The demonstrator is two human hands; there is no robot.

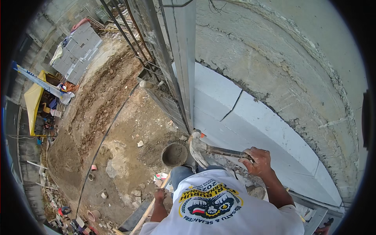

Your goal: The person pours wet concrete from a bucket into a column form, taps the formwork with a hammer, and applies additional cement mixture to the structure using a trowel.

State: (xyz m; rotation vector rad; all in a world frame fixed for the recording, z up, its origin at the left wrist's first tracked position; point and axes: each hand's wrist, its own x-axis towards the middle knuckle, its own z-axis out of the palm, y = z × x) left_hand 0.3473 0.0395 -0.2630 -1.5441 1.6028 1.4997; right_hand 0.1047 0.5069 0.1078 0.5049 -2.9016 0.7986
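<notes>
My right hand (257,161) is closed round the dark handle of a hammer (227,152). The hammer's pale, mortar-smeared head lies at the foot of a grey upright post (184,58), next to the white block wall (258,121). Just left of the head stands a round bucket (174,154) with grey mortar in it. Lower and to the left, my left hand (159,195) is closed on a wooden pole (145,216) that slants past it; its fingers show only in part. My white printed shirt hides what lies below my chest.
Steel bars (125,29) rise beside the post. Rough concrete (282,58) curves behind the block wall. Far below lies a dirt yard (113,129) with a dark cable (103,141) across it, stacked grey blocks (78,51) and a yellow canopy (34,100). A second container (256,192) stands near my right arm.
</notes>
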